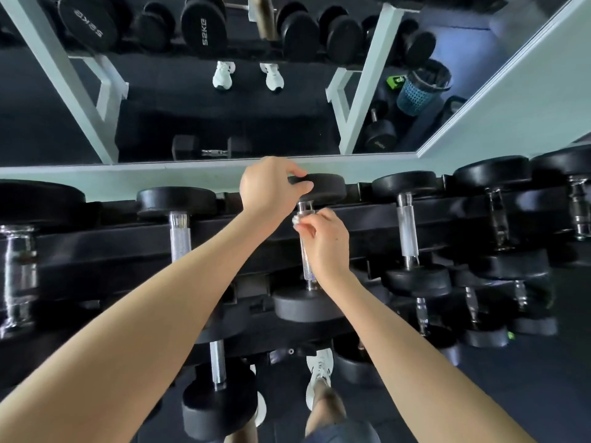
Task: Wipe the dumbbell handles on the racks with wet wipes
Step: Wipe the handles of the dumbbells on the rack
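Note:
A black dumbbell lies on the top rack tier at the centre, its far head (326,187) near the mirror and its knurled steel handle (307,265) running towards me. My left hand (271,187) grips the left edge of that far head. My right hand (324,241) is curled over the upper part of the handle and pinches a small crumpled white wet wipe (296,220) against it. The near head (305,303) sits below my right wrist.
More dumbbells lie left (180,233) and right (407,231) on the black rack (128,247), with others on lower tiers. A mirror behind reflects the rack, white frame posts and a blue basket (415,94). My white shoe (319,375) stands on the dark floor below.

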